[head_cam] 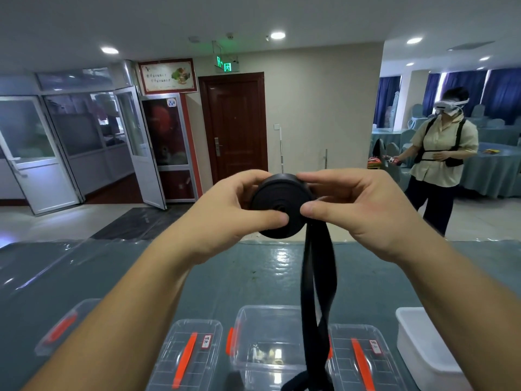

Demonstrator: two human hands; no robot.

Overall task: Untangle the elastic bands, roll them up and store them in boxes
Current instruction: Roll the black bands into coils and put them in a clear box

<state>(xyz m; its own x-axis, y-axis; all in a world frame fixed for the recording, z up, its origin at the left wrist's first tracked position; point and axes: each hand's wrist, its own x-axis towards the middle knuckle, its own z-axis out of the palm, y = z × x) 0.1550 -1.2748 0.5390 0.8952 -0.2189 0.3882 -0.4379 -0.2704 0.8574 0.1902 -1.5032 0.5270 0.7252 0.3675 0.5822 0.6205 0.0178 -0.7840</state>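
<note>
A black elastic band is wound into a thick roll (277,203) held up at chest height over the table. My left hand (234,213) grips the roll from the left, thumb pressed near its centre. My right hand (358,204) pinches it from the right, fingers over the top and thumb on its face. The unrolled tail of the band (317,300) hangs down twisted from the roll, its end dropping past an open clear plastic box (265,334) at the near edge.
Clear lids with orange handles lie left (187,354) and right (363,359) of the open box; another lid (60,325) lies far left. A white tub (423,345) stands at the right. The table (169,277) has a teal glossy cover. A person in a headset (442,153) stands at back right.
</note>
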